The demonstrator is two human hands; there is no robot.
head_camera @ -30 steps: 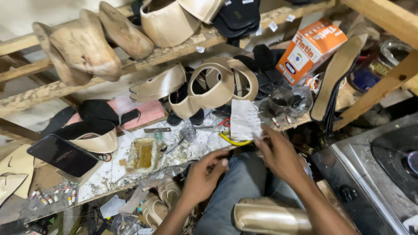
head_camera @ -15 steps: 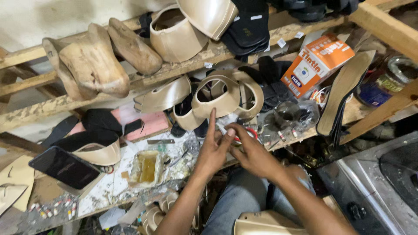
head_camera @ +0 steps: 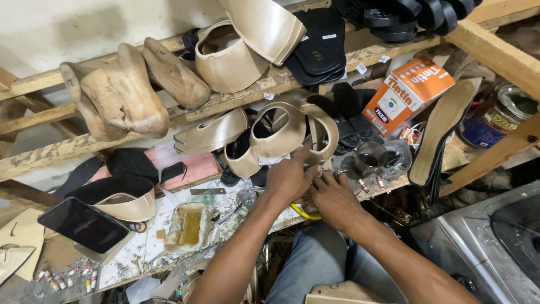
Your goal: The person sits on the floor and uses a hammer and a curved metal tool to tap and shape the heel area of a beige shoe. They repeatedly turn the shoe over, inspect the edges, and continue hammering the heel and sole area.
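Both hands meet at the middle of the cluttered bench (head_camera: 169,247), at the foot of a group of beige shoe uppers (head_camera: 281,132). The left hand (head_camera: 289,179) lies palm down with its fingers stretched toward the nearest upper, the fingertips touching or just short of its lower edge; what it pinches, if anything, cannot be told. The right hand (head_camera: 336,198) lies just beside it, knuckles up and fingers curled inward against the left hand; whether it grips a small item is hidden by the fingers. A yellow loop (head_camera: 304,213) shows at the bench edge directly under the two hands.

To the right of the hands stand a small metal cup (head_camera: 368,159) and crumpled clear plastic (head_camera: 400,157), with an orange carton (head_camera: 406,93) tilted behind them and a long tan insole (head_camera: 441,132) leaning beside it. A tin with a blue label (head_camera: 495,121) sits farther right, partly behind a wooden beam.

To the left of the hands, an open tray of yellowish glue (head_camera: 190,226) rests on the paint-spattered surface, near a dark phone (head_camera: 83,225) and a beige heel counter with a black lining (head_camera: 121,200).

On the wooden shelf (head_camera: 67,147) above lie wooden shoe lasts (head_camera: 126,93), a further beige upper (head_camera: 228,59) and black soles (head_camera: 320,48).

The person's blue-jeaned knee (head_camera: 320,264) shows below the bench edge.
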